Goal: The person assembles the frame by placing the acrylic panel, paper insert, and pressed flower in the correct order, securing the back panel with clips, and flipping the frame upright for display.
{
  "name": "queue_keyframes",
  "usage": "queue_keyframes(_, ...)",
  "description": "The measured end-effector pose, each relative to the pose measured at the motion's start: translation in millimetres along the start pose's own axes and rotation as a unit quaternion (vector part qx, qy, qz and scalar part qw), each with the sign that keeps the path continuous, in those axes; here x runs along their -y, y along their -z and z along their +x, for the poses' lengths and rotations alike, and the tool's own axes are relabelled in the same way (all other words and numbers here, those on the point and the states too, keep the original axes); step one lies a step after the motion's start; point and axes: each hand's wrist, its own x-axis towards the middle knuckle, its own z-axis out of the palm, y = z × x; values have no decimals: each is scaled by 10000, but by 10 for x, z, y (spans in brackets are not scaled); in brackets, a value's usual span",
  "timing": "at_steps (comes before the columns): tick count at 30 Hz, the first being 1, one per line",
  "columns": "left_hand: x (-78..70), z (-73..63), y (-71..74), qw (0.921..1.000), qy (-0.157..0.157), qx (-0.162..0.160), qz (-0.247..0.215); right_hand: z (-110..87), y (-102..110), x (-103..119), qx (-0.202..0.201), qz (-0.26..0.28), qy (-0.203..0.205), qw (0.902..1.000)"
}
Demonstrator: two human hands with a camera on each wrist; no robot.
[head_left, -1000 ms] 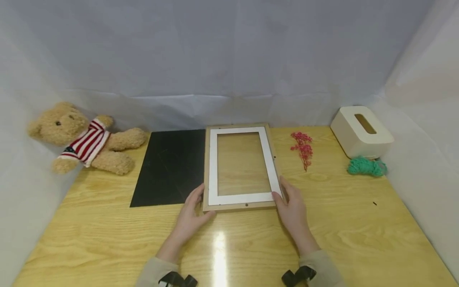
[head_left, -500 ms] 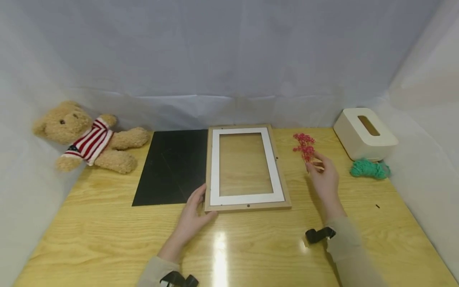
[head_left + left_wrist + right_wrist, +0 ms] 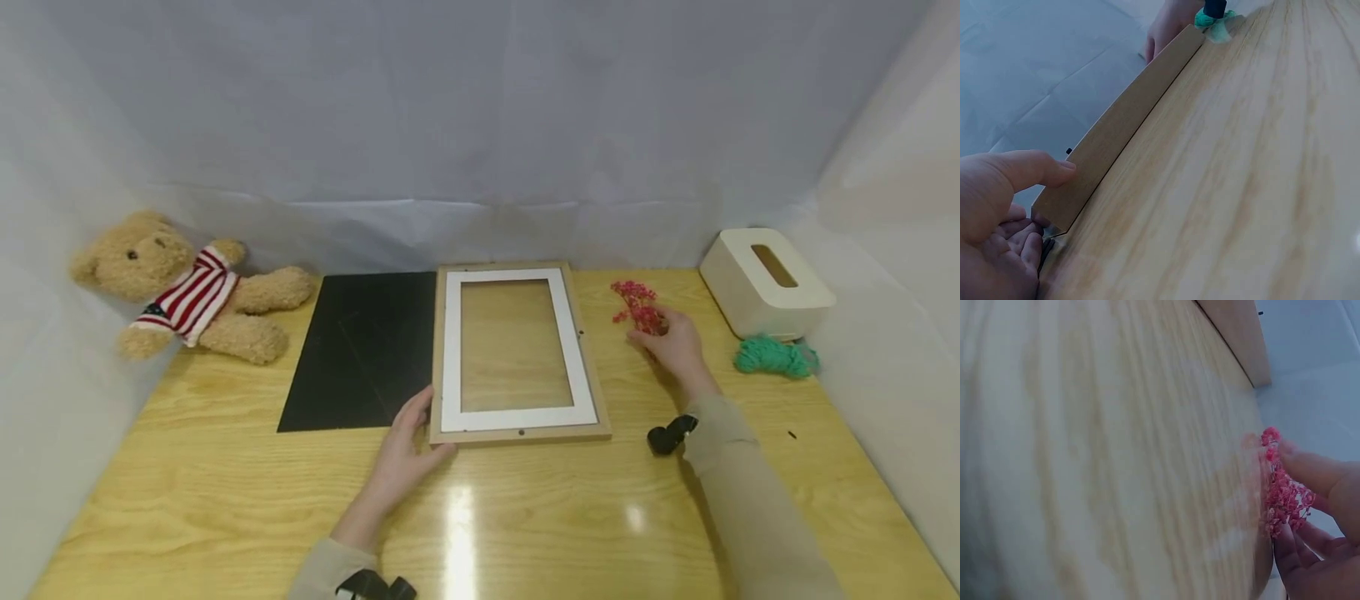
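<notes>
In the head view a wooden picture frame (image 3: pixel 555 435) with a white mat (image 3: pixel 517 418) lies flat on the table. My left hand (image 3: pixel 401 457) holds its near left corner; the thumb lies along the front edge and the fingers bend round the left side, as the left wrist view shows. To the right of the frame, my right hand (image 3: pixel 677 343) has its thumb and fingers around a sprig of small pink flowers (image 3: pixel 637 300). In the right wrist view the flowers (image 3: pixel 1284 497) sit between thumb and fingers, close to the tabletop, and the stem is mostly hidden.
A black sheet (image 3: pixel 360 350) lies left of the frame, partly under its edge. Farther left leans a teddy bear (image 3: pixel 202 283) in a striped shirt. At the back right stand a white tissue box (image 3: pixel 765 283) and a green yarn bundle (image 3: pixel 776 357). A small dark bit (image 3: pixel 792 434) lies nearby.
My right hand has left the frame's near right corner, moved right to the flower sprig and closed in on it, bunching the flowers a little. The left hand stays at its corner.
</notes>
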Motion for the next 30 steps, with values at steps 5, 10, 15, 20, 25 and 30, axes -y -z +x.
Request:
queue_keyframes(5, -16, 10, -4, 10000, 16, -18, 4, 16, 11, -21, -174, -295, 161, 9993)
queue_keyframes(10, -27, 6, -1, 10000, -49, -39, 9, 18, -15, -34, -359, -425, 241, 9982)
queue_keyframes(15, -27, 0, 5, 10000, -1, -11, -24, 4, -51, -32, -445, -547, 210, 9973)
queue_keyframes(20, -35, 1, 9, 9999, 46, 24, -92, -15, -73, -42, -564, -429, 145, 9974)
queue_keyframes(25, -19, -1, 6, 10000, -42, -4, -60, -25, -95, -50, -781, -387, -57, 9962)
queue_keyframes(30, -17, 0, 6, 9999, -126, -28, -36, -24, -110, -61, -945, -242, -224, 9950)
